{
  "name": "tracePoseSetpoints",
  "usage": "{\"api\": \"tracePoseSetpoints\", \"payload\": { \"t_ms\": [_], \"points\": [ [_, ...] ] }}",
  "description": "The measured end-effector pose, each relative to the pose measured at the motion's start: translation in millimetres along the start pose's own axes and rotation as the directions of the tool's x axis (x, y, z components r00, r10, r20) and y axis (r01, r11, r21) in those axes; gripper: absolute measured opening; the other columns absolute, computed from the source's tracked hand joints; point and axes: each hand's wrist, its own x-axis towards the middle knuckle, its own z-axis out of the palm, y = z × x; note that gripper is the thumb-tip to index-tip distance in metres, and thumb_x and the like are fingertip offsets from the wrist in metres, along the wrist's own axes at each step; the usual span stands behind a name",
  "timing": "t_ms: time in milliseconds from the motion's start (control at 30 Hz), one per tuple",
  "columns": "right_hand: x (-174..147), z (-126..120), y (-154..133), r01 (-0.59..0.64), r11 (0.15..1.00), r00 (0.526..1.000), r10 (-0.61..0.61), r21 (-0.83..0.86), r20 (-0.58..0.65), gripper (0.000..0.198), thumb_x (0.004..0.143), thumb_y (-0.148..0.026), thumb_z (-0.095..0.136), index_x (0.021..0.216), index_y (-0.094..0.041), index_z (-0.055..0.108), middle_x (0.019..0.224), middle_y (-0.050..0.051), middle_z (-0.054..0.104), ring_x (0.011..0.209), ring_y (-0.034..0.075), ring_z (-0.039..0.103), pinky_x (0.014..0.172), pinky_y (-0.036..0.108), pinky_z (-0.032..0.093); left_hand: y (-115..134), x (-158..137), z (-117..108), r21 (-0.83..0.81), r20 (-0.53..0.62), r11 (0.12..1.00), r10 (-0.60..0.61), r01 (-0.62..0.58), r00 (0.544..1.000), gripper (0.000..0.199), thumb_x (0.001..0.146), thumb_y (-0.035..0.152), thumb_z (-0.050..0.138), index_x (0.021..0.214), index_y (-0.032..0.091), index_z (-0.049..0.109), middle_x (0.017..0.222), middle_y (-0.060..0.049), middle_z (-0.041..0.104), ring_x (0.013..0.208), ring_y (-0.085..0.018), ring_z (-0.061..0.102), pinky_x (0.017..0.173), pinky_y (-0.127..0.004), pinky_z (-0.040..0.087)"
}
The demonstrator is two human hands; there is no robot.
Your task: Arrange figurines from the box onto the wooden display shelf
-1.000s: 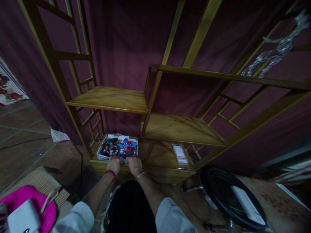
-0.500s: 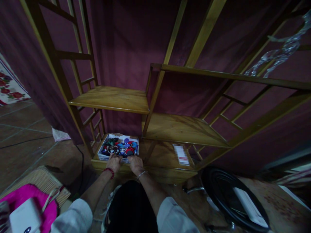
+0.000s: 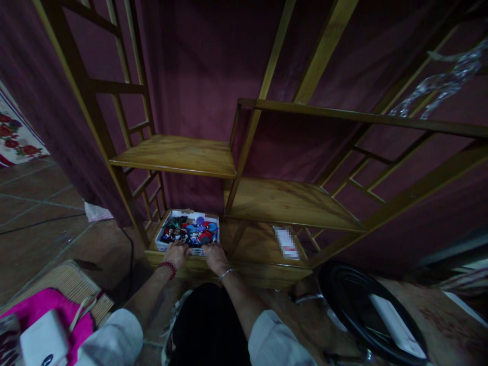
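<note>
A shallow white box (image 3: 163, 246) filled with small colourful items (image 3: 190, 231), too small to name, sits on the bottom left board of a wooden shelf unit. At the left part of its front wall, my left hand (image 3: 177, 254) has its fingers curled over the rim. My right hand (image 3: 215, 257) grips the same front wall a little further right, fingers also over the edge. Both hands are close together, and the fingertips are partly hidden by the wall and the contents.
Above the box is a wooden shelf board (image 3: 179, 152); a lower board (image 3: 293, 203) lies to the right. A blurred white packet (image 3: 286, 244) rests on the bottom board. A black round stool (image 3: 343, 295) stands right, a bamboo mat (image 3: 72, 284) left. Clear plastic (image 3: 446, 81) hangs upper right.
The view has shifted slightly, so everything sits a little further right. Both hands stay at the box's front wall, and the box looks unmoved on the board.
</note>
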Motion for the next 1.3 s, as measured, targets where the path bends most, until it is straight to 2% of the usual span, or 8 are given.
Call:
{"api": "tracePoseSetpoints", "payload": {
  "t_ms": [300, 600, 767, 867, 967, 1067, 1167, 1300],
  "points": [
    [2, 7, 3, 0.028, 1.0, 0.999, -0.028, 0.009, -0.021, 0.025, 0.076, -0.008, 0.044, 0.088, -0.017, 0.063, 0.09, 0.006, 0.065, 0.09, 0.016, 0.054, 0.078, 0.024, 0.036, -18, 1, 9, 0.051, -0.119, 0.997, -0.059, 0.066, 0.991, 0.043, 0.086, 0.037, 0.024, 0.087, 0.02, 0.063, 0.096, -0.006, 0.064, 0.1, -0.021, 0.047, 0.086, -0.034, 0.03],
    [3, 10, 4, 0.015, 1.0, 1.0, -0.015, 0.018, -0.018, 0.025, 0.078, -0.009, 0.042, 0.09, -0.017, 0.063, 0.091, 0.006, 0.065, 0.09, 0.015, 0.053, 0.078, 0.024, 0.034, -34, 1, 12, 0.006, -0.207, 0.999, -0.044, 0.046, 0.977, 0.035, 0.086, 0.031, 0.029, 0.085, 0.018, 0.062, 0.09, -0.007, 0.063, 0.094, -0.019, 0.051, 0.087, -0.032, 0.034],
    [4, 11, 4, 0.014, 1.0, 1.0, -0.014, 0.02, -0.011, 0.025, 0.077, -0.008, 0.042, 0.087, -0.016, 0.064, 0.09, 0.007, 0.065, 0.089, 0.016, 0.053, 0.076, 0.025, 0.034, -42, 3, 17, -0.102, -0.37, 0.992, -0.113, 0.08, 0.922, 0.026, 0.083, 0.026, 0.036, 0.082, 0.016, 0.06, 0.097, -0.008, 0.055, 0.088, -0.015, 0.054, 0.082, -0.025, 0.042],
    [5, 11, 4, 0.018, 1.0, 1.0, -0.018, 0.023, -0.01, 0.025, 0.075, -0.006, 0.043, 0.086, -0.016, 0.064, 0.09, 0.006, 0.065, 0.089, 0.016, 0.053, 0.076, 0.025, 0.033, -43, 5, 17, -0.125, -0.407, 0.984, -0.168, 0.127, 0.898, 0.021, 0.08, 0.025, 0.041, 0.088, 0.015, 0.058, 0.105, -0.01, 0.049, 0.089, -0.017, 0.054, 0.077, -0.026, 0.044],
    [5, 11, 4, 0.017, 0.999, 1.0, -0.017, 0.028, -0.01, 0.026, 0.076, -0.006, 0.042, 0.085, -0.016, 0.064, 0.089, 0.006, 0.065, 0.089, 0.016, 0.053, 0.075, 0.025, 0.033, -40, 9, 10, -0.118, -0.373, 0.971, -0.238, 0.208, 0.897, 0.027, 0.079, 0.022, 0.042, 0.101, 0.013, 0.053, 0.114, -0.014, 0.043, 0.096, -0.021, 0.052, 0.077, -0.03, 0.045],
    [4, 10, 4, 0.016, 0.999, 1.0, -0.015, 0.031, -0.011, 0.026, 0.076, -0.006, 0.042, 0.085, -0.016, 0.064, 0.088, 0.007, 0.065, 0.089, 0.016, 0.053, 0.075, 0.026, 0.033, -34, 15, 0, -0.112, -0.252, 0.939, -0.343, 0.324, 0.905, 0.035, 0.078, 0.02, 0.04, 0.112, 0.01, 0.046, 0.115, -0.017, 0.044, 0.099, -0.023, 0.052, 0.078, -0.032, 0.044],
    [4, 10, 3, 0.009, 0.999, 1.0, -0.009, 0.033, -0.014, 0.025, 0.076, -0.006, 0.042, 0.085, -0.016, 0.064, 0.09, 0.008, 0.064, 0.09, 0.017, 0.053, 0.076, 0.026, 0.033, -28, 18, -8, -0.097, -0.123, 0.916, -0.4, 0.39, 0.908, 0.036, 0.079, 0.02, 0.039, 0.113, 0.011, 0.045, 0.113, -0.016, 0.048, 0.101, -0.023, 0.052, 0.08, -0.033, 0.043],
    [4, 11, 3, 0.003, 0.999, 1.0, -0.002, 0.035, -0.017, 0.026, 0.076, -0.007, 0.042, 0.085, -0.017, 0.064, 0.089, 0.007, 0.064, 0.09, 0.017, 0.053, 0.075, 0.026, 0.033, -25, 22, -14, -0.078, -0.076, 0.895, -0.444, 0.438, 0.893, 0.032, 0.078, 0.017, 0.037, 0.109, 0.012, 0.048, 0.113, -0.015, 0.05, 0.1, -0.023, 0.054, 0.08, -0.033, 0.043]
  ]
}}
